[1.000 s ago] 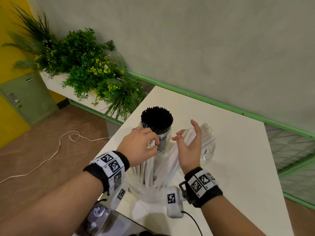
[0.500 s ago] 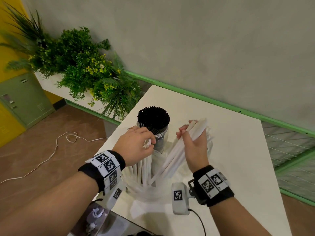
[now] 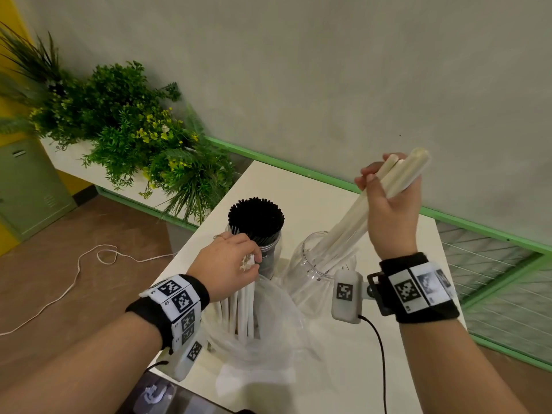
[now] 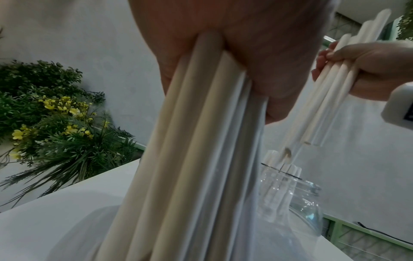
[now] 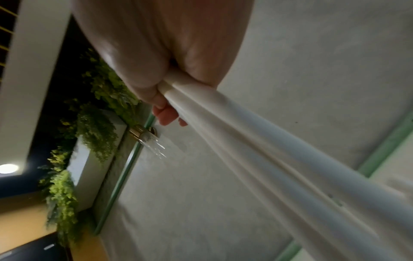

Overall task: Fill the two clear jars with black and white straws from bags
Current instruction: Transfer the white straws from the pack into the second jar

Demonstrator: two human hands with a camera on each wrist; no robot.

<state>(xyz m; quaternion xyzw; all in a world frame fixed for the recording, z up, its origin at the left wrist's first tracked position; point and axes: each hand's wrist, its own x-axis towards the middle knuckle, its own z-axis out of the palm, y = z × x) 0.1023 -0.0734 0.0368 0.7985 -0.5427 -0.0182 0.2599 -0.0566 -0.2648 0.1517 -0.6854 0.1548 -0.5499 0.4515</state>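
Note:
My right hand (image 3: 388,201) grips a bunch of white straws (image 3: 352,228) raised high, their lower ends reaching into the mouth of a clear jar (image 3: 307,261); the left wrist view shows that bunch (image 4: 330,84) above the jar (image 4: 297,194). My left hand (image 3: 230,264) holds the tops of more white straws (image 3: 245,309) standing in a clear plastic bag (image 3: 268,333). Behind it a second clear jar (image 3: 268,249) is packed with black straws (image 3: 255,216). The right wrist view shows only palm and white straws (image 5: 257,159).
The white table (image 3: 298,186) has its left edge close to my left hand. A planter of green plants (image 3: 134,135) stands beyond that edge. A white cable (image 3: 74,276) lies on the brown floor. A dark device (image 3: 167,398) sits at the table's near edge.
My right hand closed on a bunch of white straws in the bag, lifted it up and to the right, and now holds it over the clear jar. The left hand stayed on the bag's straws.

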